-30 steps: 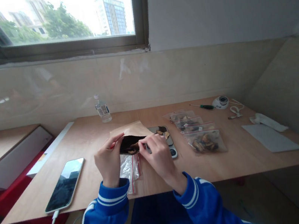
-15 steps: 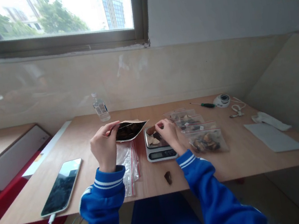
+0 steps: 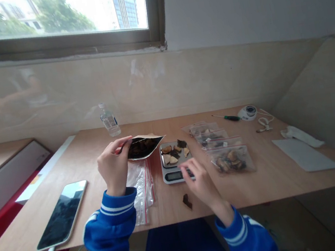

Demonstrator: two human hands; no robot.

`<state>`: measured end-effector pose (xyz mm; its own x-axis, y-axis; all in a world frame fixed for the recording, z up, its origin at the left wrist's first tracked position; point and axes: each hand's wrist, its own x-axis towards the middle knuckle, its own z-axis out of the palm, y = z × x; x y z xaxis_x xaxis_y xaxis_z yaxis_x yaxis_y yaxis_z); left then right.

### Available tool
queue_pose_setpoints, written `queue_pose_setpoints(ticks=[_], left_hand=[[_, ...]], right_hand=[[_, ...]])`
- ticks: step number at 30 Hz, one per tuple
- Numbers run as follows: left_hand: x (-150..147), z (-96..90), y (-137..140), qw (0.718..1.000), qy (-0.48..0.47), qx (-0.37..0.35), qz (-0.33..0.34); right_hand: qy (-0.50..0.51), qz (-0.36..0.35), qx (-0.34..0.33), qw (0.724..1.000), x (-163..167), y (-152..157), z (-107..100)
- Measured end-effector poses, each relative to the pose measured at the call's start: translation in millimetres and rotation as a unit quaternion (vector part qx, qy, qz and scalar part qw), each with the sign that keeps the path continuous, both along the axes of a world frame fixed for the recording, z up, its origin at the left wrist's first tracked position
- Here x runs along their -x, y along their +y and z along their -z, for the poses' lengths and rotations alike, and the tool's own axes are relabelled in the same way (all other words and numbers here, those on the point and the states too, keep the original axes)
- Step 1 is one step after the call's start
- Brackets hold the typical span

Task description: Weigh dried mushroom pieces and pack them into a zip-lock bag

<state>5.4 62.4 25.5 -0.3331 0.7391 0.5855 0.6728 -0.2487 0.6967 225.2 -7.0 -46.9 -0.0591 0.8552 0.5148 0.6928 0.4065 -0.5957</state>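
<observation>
Wooden surface (image 3: 274, 176) under a window, tiled wall behind. One brown paper pouch (image 3: 143, 145), mouth open and full of dark dried pieces, pinched at its edge by the left hand (image 3: 113, 168), fingers (image 3: 122, 143) closed on the rim, lifted above the surface. One small scale (image 3: 176, 167) just right of those fingers, carrying about six dried pieces (image 3: 174, 152), some pale, some dark. Right hand (image 3: 200, 182) at the near edge of the scale, fingers loosely curled and holding nothing, tips over the display. One stray dark piece (image 3: 186, 201) on the surface just left of the right hand. Empty clear zip bags (image 3: 141, 184), count unclear, below the left hand. Four filled zip bags (image 3: 232, 160) in a row beyond and right of the right fingers. Farther out: one phone (image 3: 62, 214) on a cable left of the left hand, one water bottle (image 3: 109, 121) at the wall, one screwdriver (image 3: 226, 118), one small round white device (image 3: 247, 112), one grey sheet (image 3: 305, 154) far right.
</observation>
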Motion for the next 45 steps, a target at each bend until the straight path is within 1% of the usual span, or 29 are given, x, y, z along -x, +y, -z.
queue_pose_setpoints(ticks=[1,3,5,8,11,13,15,17,20,22,24,25,27,30,33,36,37,38,40,42,43,45], left_hand=[[0,0.1,0,1.0,0.0,0.001,-0.002],[-1,0.2,-1,1.0,0.0,0.004,-0.001],[-2,0.0,-2,1.0,-0.003,0.006,0.003],[-2,0.2,-4,1.0,-0.011,0.007,0.003],[-2,1.0,-6,1.0,-0.01,0.012,0.001],[-2,1.9,-7,1.0,-0.012,0.014,0.002],[-1,3.1,-9,1.0,-0.019,0.013,0.004],[-1,4.4,-10,1.0,-0.028,0.009,0.002],[-2,5.4,-11,0.999,-0.032,0.007,-0.002],[-2,5.1,-11,0.999,-0.029,0.011,-0.006],[-1,4.1,-11,0.999,-0.028,0.016,-0.009],[0,3.5,-11,0.999,-0.028,0.018,-0.01],[2,2.4,-11,0.999,-0.027,0.028,-0.01],[4,1.5,-13,0.998,-0.02,0.054,-0.006],[3,2.0,-15,0.997,-0.017,0.074,0.005],[1,3.1,-19,0.997,-0.008,0.075,0.015],[2,3.5,-20,0.997,-0.004,0.075,0.015],[3,3.8,-21,0.997,-0.002,0.075,0.014],[6,4.1,-23,0.997,-0.003,0.077,0.011],[10,4.1,-24,0.997,-0.007,0.079,0.009],[12,4.0,-25,0.997,-0.008,0.08,0.009],[14,3.7,-26,0.997,-0.008,0.082,0.011]], right_hand=[[-0.008,-0.027,0.034,0.999,1,-18,5],[-0.021,-0.046,0.089,0.995,3,-47,18],[-0.029,-0.047,0.115,0.992,4,-65,33],[-0.001,-0.043,0.115,0.992,3,-75,52],[0.03,-0.056,0.107,0.992,-2,-74,58],[0.041,-0.064,0.101,0.992,-7,-68,54],[0.045,-0.064,0.084,0.993,-13,-57,45],[0.038,-0.057,0.057,0.996,-20,-37,33],[0.01,-0.039,0.018,0.999,-26,2,15],[-0.016,-0.024,-0.001,1.0,-29,25,7],[-0.029,-0.009,-0.016,0.999,-30,37,3],[-0.024,0.001,-0.021,0.999,-30,38,1],[0.006,0.026,-0.03,0.999,-30,29,-1],[0.053,0.036,-0.024,0.998,-24,0,-6],[0.071,-0.008,0.003,0.997,-8,-25,-12],[0.075,-0.069,0.024,0.995,8,-32,-16],[0.073,-0.076,0.024,0.994,10,-29,-14],[0.069,-0.068,0.021,0.995,8,-24,-11],[0.058,-0.004,0.007,0.998,-4,-7,3],[0.031,0.082,-0.005,0.996,-25,14,22],[0.013,0.103,-0.002,0.995,-36,24,33],[-0.03,0.098,0.019,0.995,-56,41,53]])
